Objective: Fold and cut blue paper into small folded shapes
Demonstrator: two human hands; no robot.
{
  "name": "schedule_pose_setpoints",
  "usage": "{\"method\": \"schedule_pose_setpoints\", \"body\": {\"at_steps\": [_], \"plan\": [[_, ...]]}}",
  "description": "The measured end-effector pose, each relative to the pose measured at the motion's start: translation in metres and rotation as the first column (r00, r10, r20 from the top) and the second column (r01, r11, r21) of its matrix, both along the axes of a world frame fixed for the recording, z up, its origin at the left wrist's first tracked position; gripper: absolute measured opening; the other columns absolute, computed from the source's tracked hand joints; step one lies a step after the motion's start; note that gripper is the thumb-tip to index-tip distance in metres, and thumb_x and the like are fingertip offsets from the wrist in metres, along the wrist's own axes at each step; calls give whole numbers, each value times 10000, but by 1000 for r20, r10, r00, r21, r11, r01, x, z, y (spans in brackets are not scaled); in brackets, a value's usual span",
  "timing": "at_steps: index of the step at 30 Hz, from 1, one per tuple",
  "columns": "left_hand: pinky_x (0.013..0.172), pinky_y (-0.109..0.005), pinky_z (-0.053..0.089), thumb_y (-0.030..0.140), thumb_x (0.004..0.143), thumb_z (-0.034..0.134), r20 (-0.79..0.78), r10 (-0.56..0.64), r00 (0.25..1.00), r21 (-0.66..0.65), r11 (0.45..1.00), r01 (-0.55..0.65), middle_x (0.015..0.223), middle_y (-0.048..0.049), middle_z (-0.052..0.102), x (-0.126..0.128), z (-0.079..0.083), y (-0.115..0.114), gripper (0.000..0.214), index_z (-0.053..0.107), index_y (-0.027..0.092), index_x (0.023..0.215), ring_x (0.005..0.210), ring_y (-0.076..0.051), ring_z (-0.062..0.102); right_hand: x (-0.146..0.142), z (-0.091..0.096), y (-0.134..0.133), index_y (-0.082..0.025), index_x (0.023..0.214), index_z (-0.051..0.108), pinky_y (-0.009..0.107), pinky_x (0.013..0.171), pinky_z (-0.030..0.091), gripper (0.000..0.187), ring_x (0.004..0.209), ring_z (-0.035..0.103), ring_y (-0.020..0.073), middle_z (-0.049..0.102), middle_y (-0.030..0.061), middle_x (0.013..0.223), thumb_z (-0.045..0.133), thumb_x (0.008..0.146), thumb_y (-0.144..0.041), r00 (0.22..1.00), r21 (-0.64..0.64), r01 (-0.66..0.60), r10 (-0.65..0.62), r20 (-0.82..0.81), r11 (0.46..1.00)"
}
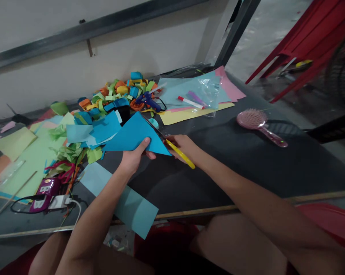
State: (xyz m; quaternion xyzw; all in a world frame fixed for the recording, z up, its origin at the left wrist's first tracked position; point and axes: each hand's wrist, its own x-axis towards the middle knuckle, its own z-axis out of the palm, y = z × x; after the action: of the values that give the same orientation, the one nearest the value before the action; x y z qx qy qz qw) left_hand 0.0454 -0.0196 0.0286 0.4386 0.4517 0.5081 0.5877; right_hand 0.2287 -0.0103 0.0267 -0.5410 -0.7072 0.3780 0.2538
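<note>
My left hand pinches a bright blue sheet of paper by its lower edge, thumb on top. The paper has a triangular shape with a point up and another toward the right. In my right hand is a pair of scissors with yellow handles. Its blades lie along the paper's upper right edge, partly hidden behind it. Under my left forearm a light blue paper strip lies on the table and juts past its front edge.
Behind the blue paper sits a pile of coloured paper pieces with a blue glue gun. Coloured sheets carry a red-and-white marker. A pink hairbrush lies right; a purple power strip with cords, left. A red chair stands beyond.
</note>
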Motion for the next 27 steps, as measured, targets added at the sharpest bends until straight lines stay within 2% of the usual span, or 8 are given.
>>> {"method": "schedule_pose_setpoints", "body": {"at_steps": [4, 9, 11, 13, 16, 18, 24, 27], "plan": [[474, -258, 523, 519, 624, 803, 10, 8, 1000, -16, 1000, -8, 426, 5, 595, -1, 1, 2, 432, 603, 150, 728, 409, -154, 598, -1, 4, -3, -202, 636, 536, 238, 435, 426, 328, 438, 497, 126, 496, -21, 523, 618, 730, -506, 965, -182, -37, -12, -260, 983], [480, -246, 519, 480, 650, 799, 28, 77, 997, 37, 996, -78, 470, 16, 619, 0, 2, 2, 400, 607, 153, 777, 397, -133, 583, 0, -3, 0, -189, 649, 550, 227, 450, 402, 312, 511, 513, 122, 535, -8, 591, 685, 679, -470, 962, -85, 111, -129, -242, 990], [492, -236, 519, 469, 669, 790, 32, 110, 993, 63, 992, -112, 460, 26, 604, -2, 3, 4, 373, 595, 160, 749, 395, -119, 574, 3, -2, 1, -183, 684, 560, 222, 461, 405, 305, 521, 499, 110, 522, -17, 605, 678, 689, -464, 935, -87, 119, -141, -326, 989], [468, -226, 503, 469, 674, 785, 50, 98, 994, 70, 992, -101, 432, 37, 575, -6, 4, 6, 368, 583, 166, 727, 382, -114, 562, 8, 1, 1, -180, 710, 560, 225, 451, 417, 321, 479, 470, 99, 464, -41, 565, 607, 751, -495, 889, -224, -58, -52, -456, 973], [409, -217, 467, 472, 662, 792, 88, 4, 996, 57, 998, -9, 411, 43, 555, -11, 6, 8, 378, 584, 164, 730, 357, -118, 551, 13, 4, 0, -171, 726, 567, 222, 435, 433, 355, 440, 463, 94, 411, -63, 517, 545, 810, -515, 815, -375, -391, 127, -565, 841], [403, -215, 464, 470, 666, 792, 97, -44, 994, 51, 998, 39, 418, 39, 563, -12, 6, 8, 378, 590, 158, 735, 354, -117, 552, 13, 5, -1, -164, 728, 571, 211, 436, 436, 364, 445, 468, 88, 424, -63, 515, 583, 800, -520, 815, -390, -443, 182, -550, 807], [437, -233, 492, 503, 635, 804, 26, -62, 998, -3, 998, 62, 464, 8, 612, -7, 2, 4, 421, 589, 151, 721, 378, -129, 578, 1, 7, -4, -175, 660, 536, 226, 436, 445, 407, 450, 466, 93, 462, -46, 520, 657, 722, -559, 895, -256, -235, 106, -433, 938], [480, -269, 527, 514, 629, 808, -12, -68, 998, -16, 998, 67, 508, -13, 649, -1, 0, 0, 439, 611, 144, 759, 394, -145, 592, -3, 5, -4, -183, 663, 529, 229, 430, 439, 383, 489, 494, 114, 499, -25, 547, 662, 698, -541, 922, -192, -141, 58, -382, 971]]}}
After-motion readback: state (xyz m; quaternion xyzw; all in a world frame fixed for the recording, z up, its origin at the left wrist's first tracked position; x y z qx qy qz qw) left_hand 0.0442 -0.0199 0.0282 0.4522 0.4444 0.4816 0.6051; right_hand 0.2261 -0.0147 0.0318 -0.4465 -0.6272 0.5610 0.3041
